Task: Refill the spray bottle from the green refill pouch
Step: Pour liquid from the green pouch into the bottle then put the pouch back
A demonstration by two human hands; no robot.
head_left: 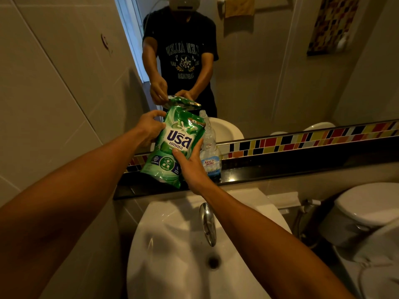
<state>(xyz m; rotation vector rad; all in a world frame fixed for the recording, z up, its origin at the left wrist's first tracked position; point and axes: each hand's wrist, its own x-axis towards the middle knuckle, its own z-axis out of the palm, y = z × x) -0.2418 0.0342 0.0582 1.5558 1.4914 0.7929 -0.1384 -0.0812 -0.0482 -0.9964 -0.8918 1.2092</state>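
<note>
1. The left hand [149, 128] is closed on the upper left edge of the green refill pouch [172, 147], and the right hand [192, 167] is clamped on its lower right side, thumb across the front. Between them the pouch hangs tilted over the dark ledge [280, 171] below the mirror [259, 72].
2. The spray bottle [210, 152], clear with its sprayer head off, stands on that ledge just beside the pouch and partly behind it, its narrow neck near the pouch's top right corner.
3. Whether the pouch is already opened cannot be told; its top looks crumpled.
4. Likely trouble: the neck is narrow and the pouch soft, so a squeeze from the right hand could send liquid past the opening onto the ledge and into the sink [183, 244] below.
5. The bottle looks light and nearly empty, and neither hand steadies it; a nudge from the pouch could tip it off the narrow ledge.
6. If the pouch folds near its spout, the stream may surge once it straightens.
</note>
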